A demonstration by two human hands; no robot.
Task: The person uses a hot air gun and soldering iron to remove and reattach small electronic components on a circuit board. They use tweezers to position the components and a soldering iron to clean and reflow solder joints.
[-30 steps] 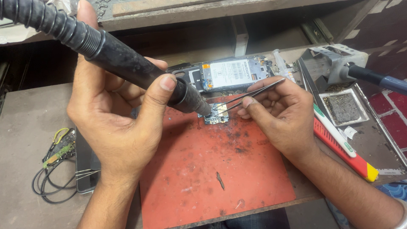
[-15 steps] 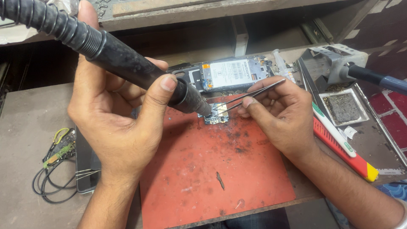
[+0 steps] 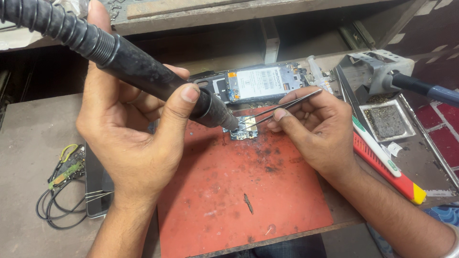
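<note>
Almost nothing differs from a second ago — the same pose holds across all three views, which reads as steady, sustained work on one spot rather than a shift to anything new. The grey table carries a worn red work mat scarred with dark scorch marks, and behind it lies an opened phone with its innards showing. The left hand stays wrapped tightly around a black hot-air wand with a ribbed hose, its nozzle angled down and almost touching a small circuit board at the mat's upper edge. The right hand stays pinched around a pair of fine tweezers, their tips resting at the board's right side. To the right sit a metal tool stand, a small square tray and a red-handled tool just beside the mat. At far left a dark flat phone lies next to a tangle of wires with a small green board. A tiny dark sliver rests mid-mat, unmoved.
</note>
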